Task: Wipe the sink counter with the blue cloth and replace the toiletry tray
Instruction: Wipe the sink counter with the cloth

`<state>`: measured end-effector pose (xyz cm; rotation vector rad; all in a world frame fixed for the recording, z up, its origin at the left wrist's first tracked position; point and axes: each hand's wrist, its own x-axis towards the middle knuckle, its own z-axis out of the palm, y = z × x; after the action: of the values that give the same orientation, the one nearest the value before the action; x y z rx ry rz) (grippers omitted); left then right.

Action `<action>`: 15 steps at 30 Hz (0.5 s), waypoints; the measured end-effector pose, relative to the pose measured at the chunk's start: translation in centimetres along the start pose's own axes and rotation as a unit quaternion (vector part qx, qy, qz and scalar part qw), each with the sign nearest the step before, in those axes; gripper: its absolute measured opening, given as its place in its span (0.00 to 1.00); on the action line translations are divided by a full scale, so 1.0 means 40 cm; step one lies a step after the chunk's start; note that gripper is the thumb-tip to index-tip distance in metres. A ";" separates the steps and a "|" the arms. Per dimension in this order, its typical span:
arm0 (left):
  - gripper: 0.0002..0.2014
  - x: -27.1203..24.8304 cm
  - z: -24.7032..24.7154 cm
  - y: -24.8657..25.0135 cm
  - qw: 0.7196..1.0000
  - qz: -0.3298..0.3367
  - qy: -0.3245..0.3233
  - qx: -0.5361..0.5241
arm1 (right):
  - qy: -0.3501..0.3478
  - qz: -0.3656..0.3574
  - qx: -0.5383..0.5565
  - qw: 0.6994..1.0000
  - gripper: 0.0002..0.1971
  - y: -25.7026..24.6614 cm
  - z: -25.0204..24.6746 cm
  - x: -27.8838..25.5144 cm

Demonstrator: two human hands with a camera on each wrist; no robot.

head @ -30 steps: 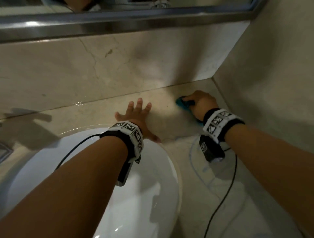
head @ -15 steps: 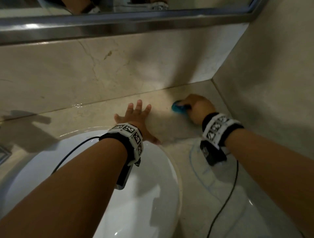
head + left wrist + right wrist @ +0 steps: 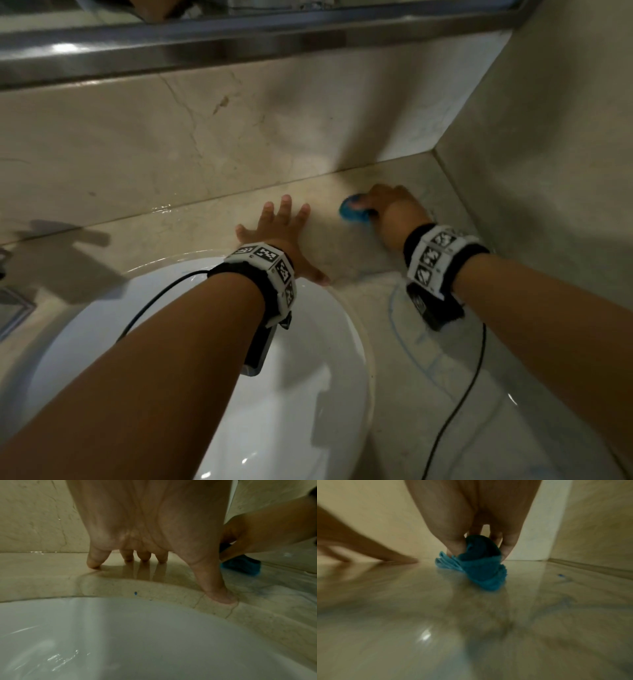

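Observation:
A bunched blue cloth lies on the beige marble counter near the back right corner. My right hand grips it with curled fingers and presses it onto the stone. My left hand lies flat on the counter just behind the sink rim, fingers spread and straight, thumb at the basin's edge. It holds nothing. The toiletry tray is not in view.
The white oval basin fills the lower middle. Marble walls close the back and right side. A steel-edged mirror ledge runs above. Wet streaks mark the counter right of the basin; a metal fitting sits at far left.
My right hand has slid the blue cloth leftward along the back of the counter, toward my left hand. The left hand has stayed pressed flat in place.

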<state>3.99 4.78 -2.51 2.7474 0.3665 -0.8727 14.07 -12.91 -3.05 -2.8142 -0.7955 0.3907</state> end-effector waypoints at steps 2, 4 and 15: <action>0.67 -0.001 0.002 -0.003 1.000 0.002 0.001 -0.002 | -0.032 0.080 -0.029 0.996 0.23 0.028 -0.021 0.064; 0.67 0.000 0.003 -0.003 1.000 0.002 0.003 -0.001 | -0.058 0.095 -0.025 0.993 0.26 0.017 -0.016 0.090; 0.67 0.002 0.005 -0.004 1.000 0.002 0.004 -0.001 | -0.040 0.016 -0.035 0.998 0.18 0.084 -0.053 0.060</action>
<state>3.91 4.88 -2.74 2.7491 0.3630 -0.8605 18.33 -14.68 -2.38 -2.8945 -0.7964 0.4923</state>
